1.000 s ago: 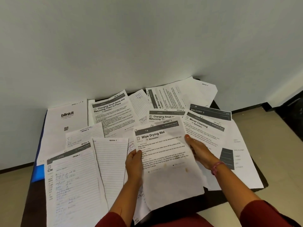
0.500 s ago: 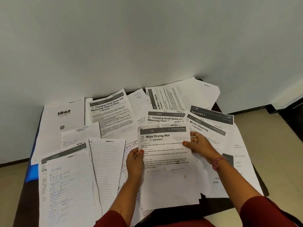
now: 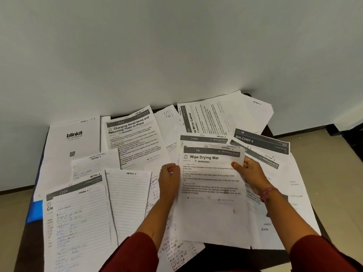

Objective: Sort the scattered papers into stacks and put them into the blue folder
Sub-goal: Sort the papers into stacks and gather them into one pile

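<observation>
Head view of a dark table (image 3: 322, 228) set against a pale wall (image 3: 176, 46), covered with overlapping loose papers. The left hand (image 3: 169, 174) is curled, gripping the left edge of the "Wipe Drying Mat" sheet (image 3: 212, 193); the right hand (image 3: 248, 170) pinches the same sheet at its upper right edge, thumb on the printed face, fingers behind. The sheet lies in front of the person, overlapping a sheet headed "2644" (image 3: 203, 138) beyond it and the "BALCONY 2" sheet (image 3: 261, 141) to its right. The blue folder (image 3: 35, 212) shows only as a blue strip at the table's left edge, almost wholly buried under papers. On the left side lie a "blinkit" sheet (image 3: 74, 138), a handwritten lined page (image 3: 78, 228) over a sheet numbered "1206", and a blank lined page (image 3: 128, 201) marked "Section 1". At the back lie a "Charging Small Items and Returning Them to Place" sheet (image 3: 135, 137) and a sideways "Mirror Cabinet" sheet (image 3: 206, 119). Both forearms wear dark red sleeves (image 3: 318, 254); a bracelet (image 3: 268, 193) circles the right wrist.
</observation>
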Demonstrator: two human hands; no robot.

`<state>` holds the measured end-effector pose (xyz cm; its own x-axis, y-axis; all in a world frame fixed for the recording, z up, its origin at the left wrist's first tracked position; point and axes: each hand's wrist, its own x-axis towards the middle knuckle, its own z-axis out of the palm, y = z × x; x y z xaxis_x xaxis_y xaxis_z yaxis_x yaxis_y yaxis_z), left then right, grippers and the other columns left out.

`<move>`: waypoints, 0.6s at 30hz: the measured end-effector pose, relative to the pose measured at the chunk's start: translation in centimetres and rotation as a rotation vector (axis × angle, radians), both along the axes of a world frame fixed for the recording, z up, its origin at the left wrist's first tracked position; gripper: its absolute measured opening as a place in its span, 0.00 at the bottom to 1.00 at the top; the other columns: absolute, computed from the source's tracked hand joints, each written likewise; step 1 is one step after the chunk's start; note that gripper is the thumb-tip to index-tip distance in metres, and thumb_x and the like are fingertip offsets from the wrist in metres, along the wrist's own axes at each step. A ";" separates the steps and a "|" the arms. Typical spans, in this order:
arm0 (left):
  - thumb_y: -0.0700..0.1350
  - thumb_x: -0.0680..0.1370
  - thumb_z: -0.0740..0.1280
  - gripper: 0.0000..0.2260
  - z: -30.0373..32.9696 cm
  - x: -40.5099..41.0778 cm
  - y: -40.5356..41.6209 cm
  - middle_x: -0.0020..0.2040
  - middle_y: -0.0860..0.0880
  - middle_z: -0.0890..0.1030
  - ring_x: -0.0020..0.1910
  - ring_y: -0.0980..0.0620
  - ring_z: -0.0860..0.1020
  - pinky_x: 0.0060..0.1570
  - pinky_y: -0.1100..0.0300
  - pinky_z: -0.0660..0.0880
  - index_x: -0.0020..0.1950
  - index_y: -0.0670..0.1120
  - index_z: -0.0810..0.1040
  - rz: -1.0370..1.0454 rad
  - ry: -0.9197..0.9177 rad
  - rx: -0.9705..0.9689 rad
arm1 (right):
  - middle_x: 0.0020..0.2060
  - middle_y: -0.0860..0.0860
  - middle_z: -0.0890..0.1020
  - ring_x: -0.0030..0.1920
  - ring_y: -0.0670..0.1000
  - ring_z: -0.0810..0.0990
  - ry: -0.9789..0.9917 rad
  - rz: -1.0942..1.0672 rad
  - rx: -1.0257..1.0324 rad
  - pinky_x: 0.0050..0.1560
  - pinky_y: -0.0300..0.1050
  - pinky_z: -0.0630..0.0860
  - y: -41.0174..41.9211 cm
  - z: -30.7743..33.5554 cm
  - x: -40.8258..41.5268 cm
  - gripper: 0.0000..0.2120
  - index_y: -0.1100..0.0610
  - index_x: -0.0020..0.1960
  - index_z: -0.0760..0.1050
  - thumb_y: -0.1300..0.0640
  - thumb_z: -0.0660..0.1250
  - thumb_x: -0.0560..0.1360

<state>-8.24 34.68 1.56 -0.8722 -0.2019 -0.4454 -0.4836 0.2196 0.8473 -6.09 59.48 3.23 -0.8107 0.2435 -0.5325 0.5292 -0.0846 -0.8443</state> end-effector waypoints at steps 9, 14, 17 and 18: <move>0.42 0.77 0.67 0.21 0.1 -5.5 1.0 0.41 0.51 0.74 0.48 0.48 0.76 0.52 0.54 0.73 0.68 0.39 0.67 -0.139 -0.078 -0.278 | 0.47 0.53 0.85 0.44 0.54 0.85 -0.060 -0.065 -0.092 0.38 0.47 0.83 1.4 -1.2 0.1 0.10 0.54 0.57 0.76 0.63 0.66 0.77; 0.44 0.76 0.67 0.06 -0.8 -6.0 0.6 0.41 0.49 0.77 0.47 0.46 0.79 0.42 0.60 0.72 0.49 0.42 0.77 -0.216 -0.134 -0.260 | 0.48 0.55 0.85 0.46 0.56 0.85 -0.057 -0.076 -0.108 0.40 0.49 0.83 1.6 -1.9 -0.1 0.11 0.56 0.58 0.77 0.63 0.66 0.76; 0.44 0.79 0.64 0.08 -0.5 -5.5 0.5 0.39 0.47 0.78 0.40 0.49 0.77 0.40 0.59 0.72 0.41 0.44 0.72 -0.245 -0.040 -0.223 | 0.49 0.55 0.85 0.45 0.56 0.85 -0.072 -0.083 -0.102 0.40 0.49 0.83 1.7 -2.1 -0.3 0.11 0.56 0.58 0.77 0.63 0.67 0.76; 0.45 0.80 0.63 0.07 -0.2 -5.2 0.5 0.40 0.48 0.78 0.39 0.51 0.76 0.40 0.60 0.72 0.43 0.44 0.72 -0.244 -0.004 -0.219 | 0.49 0.56 0.85 0.45 0.56 0.85 -0.077 -0.087 -0.099 0.41 0.49 0.83 1.7 -2.1 -0.3 0.11 0.57 0.58 0.77 0.63 0.67 0.76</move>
